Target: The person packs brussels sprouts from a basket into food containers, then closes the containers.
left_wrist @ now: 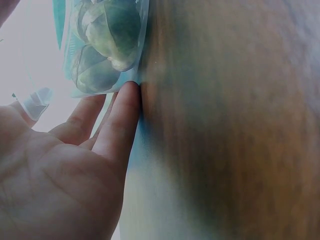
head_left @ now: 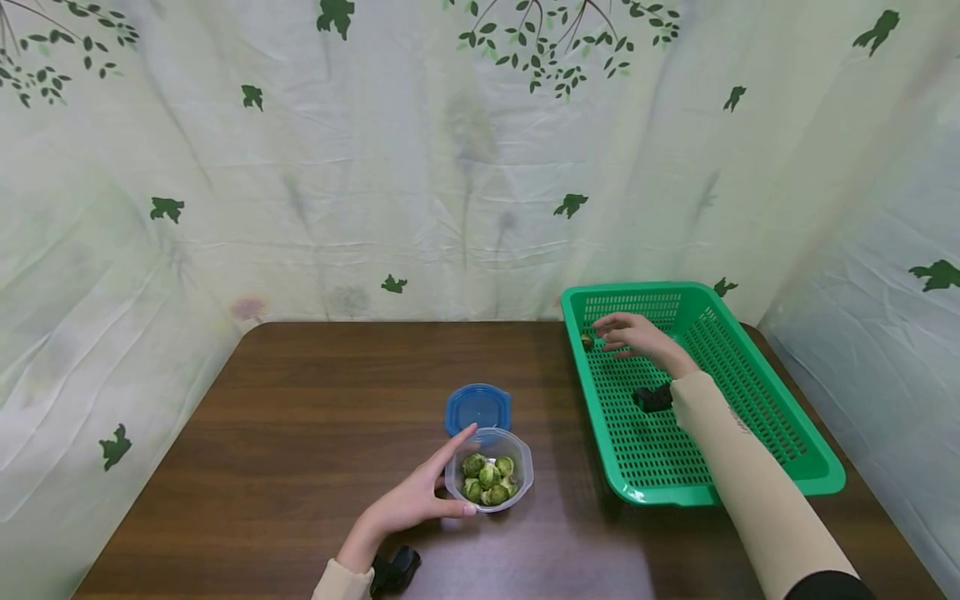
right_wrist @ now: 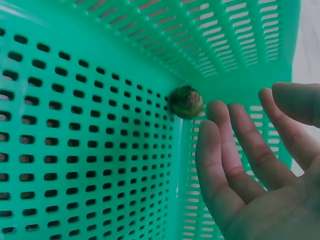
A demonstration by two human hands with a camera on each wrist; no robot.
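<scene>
Left hand (head_left: 416, 496) grips clear tub (head_left: 522, 454) of sprouts (head_left: 491, 476), six o'clock — right hand (head_left: 641, 337), fingers loosely apart, near lone sprout (head_left: 587, 342) at ten o'clock in green basket (head_left: 757, 375) — sleeve lettering (head_left: 739, 421) too small to read

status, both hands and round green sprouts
Left hand round clear plastic tub of sprouts. Right hand empty, over green slotted plastic basket, near lone sprout. No obstruction visible.

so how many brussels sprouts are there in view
7 visible: 6 sprouts in the clear tub, 1 sprout in the green basket, near the right hand; more may be hidden underneath.
</scene>
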